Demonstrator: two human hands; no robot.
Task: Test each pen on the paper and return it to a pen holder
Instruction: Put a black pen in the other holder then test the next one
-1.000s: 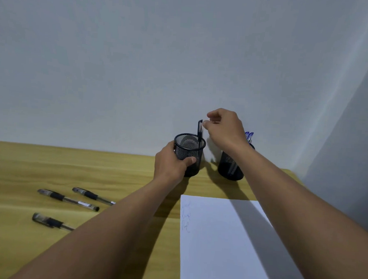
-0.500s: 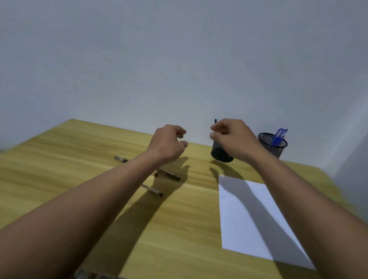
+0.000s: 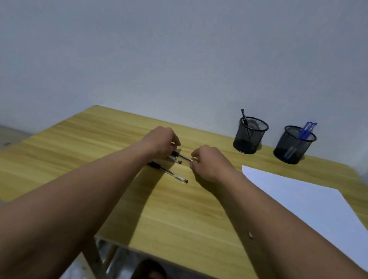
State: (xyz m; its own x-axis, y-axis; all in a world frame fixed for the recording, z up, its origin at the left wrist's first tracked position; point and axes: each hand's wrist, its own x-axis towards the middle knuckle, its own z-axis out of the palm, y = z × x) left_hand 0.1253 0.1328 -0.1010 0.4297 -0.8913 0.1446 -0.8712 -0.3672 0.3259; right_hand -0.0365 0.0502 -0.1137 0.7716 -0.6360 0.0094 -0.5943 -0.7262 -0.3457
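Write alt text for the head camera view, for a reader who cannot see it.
Two bare hands meet over a black pen on a wooden table: left hand at its dark grip, right hand at its tip. Two more pens lie beside it; two black mesh holders and white paper sit to the right.

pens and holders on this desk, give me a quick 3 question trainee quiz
1. True or false: the paper lies left of the loose pens.
2. How many pens lie loose on the table? A) one B) three C) five
3. Fill in: the left holder has one black pen; the right holder has ___ pens.

Key
1. False: it lies to their right.
2. B: one between the left hand and right hand, which grip its two ends, and two more beside it.
3. Blue.
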